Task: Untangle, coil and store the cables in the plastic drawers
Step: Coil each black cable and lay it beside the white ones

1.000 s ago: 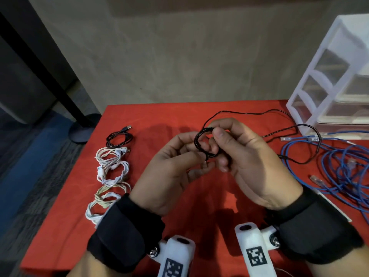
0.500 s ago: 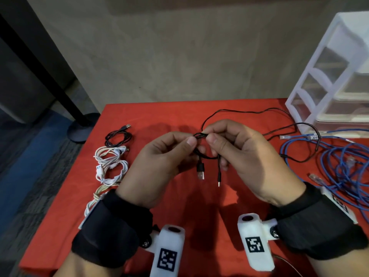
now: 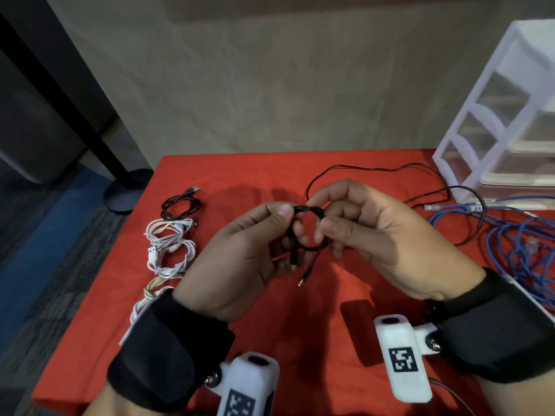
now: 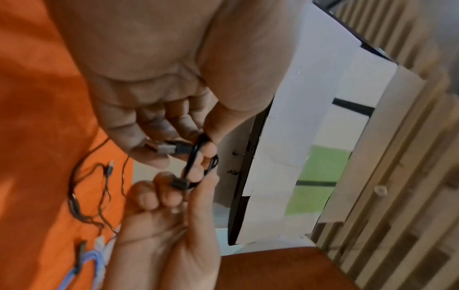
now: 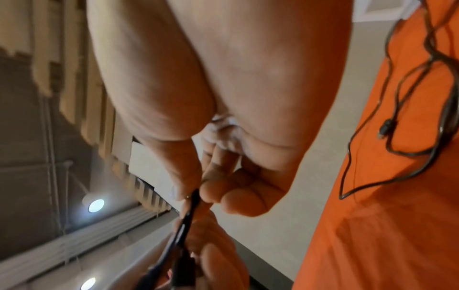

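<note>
Above the middle of the red table (image 3: 240, 172) I am holding a small black cable coil (image 3: 306, 232), my left hand (image 3: 240, 259) pinching its left side between thumb and forefinger while my right hand (image 3: 381, 235) is pinching its right side. A moment ago the loop was flattened with both plugs hanging straight down; now it is opening into a round coil with the loose end twisted round the top (the wrap looks nearly done), and one thin plug (image 3: 303, 279) is dangling below. I am judging this cable almost ready to store. Coiled cables (image 3: 171, 244) are lying at the left, a blue tangle (image 3: 522, 244) and another black cable (image 3: 375, 169) are waiting at the right, beside the plastic drawers (image 3: 492, 115) at the far right.
</note>
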